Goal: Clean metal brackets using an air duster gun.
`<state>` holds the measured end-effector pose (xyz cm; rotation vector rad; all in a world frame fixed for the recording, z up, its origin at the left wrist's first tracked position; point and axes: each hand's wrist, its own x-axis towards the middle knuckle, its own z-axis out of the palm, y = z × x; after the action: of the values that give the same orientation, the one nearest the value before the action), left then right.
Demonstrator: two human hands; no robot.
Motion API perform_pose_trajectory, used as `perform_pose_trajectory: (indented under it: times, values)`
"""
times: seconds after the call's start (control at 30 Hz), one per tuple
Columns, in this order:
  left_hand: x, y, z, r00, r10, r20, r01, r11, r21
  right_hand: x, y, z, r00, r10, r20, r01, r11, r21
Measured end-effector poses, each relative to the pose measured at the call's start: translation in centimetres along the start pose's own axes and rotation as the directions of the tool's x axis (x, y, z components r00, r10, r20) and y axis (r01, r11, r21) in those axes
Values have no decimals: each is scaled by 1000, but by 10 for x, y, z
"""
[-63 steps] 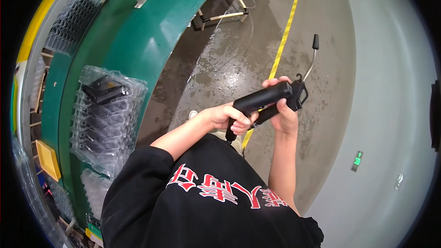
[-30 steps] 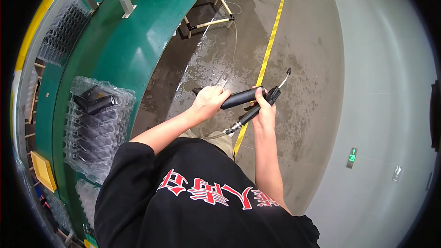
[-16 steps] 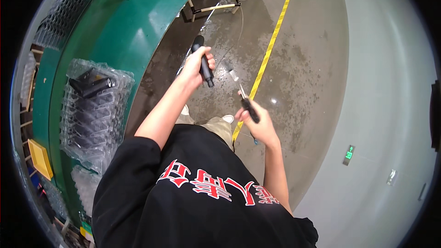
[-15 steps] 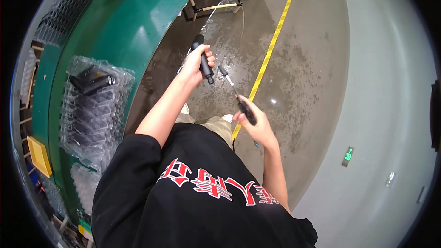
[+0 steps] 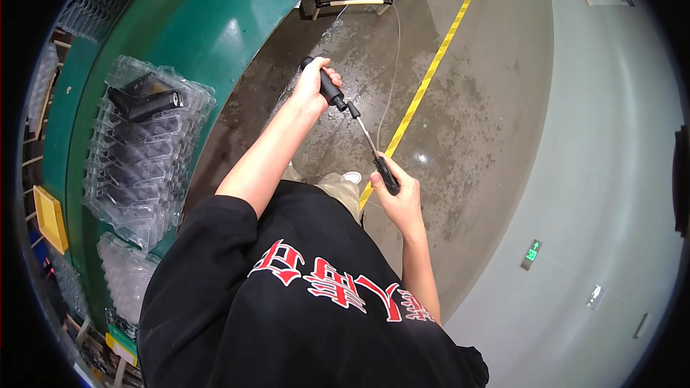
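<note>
My left hand (image 5: 310, 88) is closed around a black cylindrical part (image 5: 331, 92), which slants down toward the right and has a narrower end. In my right hand (image 5: 403, 202) is a screwdriver (image 5: 386, 174) with a black handle and a thin metal shaft. A small dark piece (image 5: 353, 109) sits at the far end of that shaft, at or very near the cylinder's narrow end; whether the two touch I cannot tell. Both hands are held in front of my body, above the floor.
On the green bench (image 5: 237, 14) at the left lies a stack of clear plastic trays (image 5: 136, 165), with black parts (image 5: 146, 104) in the top one. A yellow bin (image 5: 50, 219) stands at far left. A pipe frame (image 5: 352, 3) is ahead; yellow striped tape (image 5: 438, 57) crosses the wet-looking floor.
The screwdriver's far end has come up against or close to the cylinder's narrow end, where a gap showed before. The view has shifted slightly. Both hands keep their holds.
</note>
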<state>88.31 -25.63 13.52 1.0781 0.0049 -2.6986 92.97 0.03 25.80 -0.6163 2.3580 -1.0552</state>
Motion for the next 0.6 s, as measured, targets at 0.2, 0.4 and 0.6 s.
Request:
perform_pose_trajectory:
  times: [0.2, 0.4, 0.6]
  values:
    - [0, 5, -1, 1000, -7, -11, 6, 999, -52, 1, -2, 2, 998, -59, 12, 59, 998, 6]
    - [2, 4, 0, 1000, 8, -14, -9, 999, -37, 2, -8, 2, 1000, 12, -13, -13, 999, -35]
    - [9, 1, -2, 999, 19, -51, -20, 1000, -22, 4, -7, 5, 998, 16, -67, -21, 997, -72]
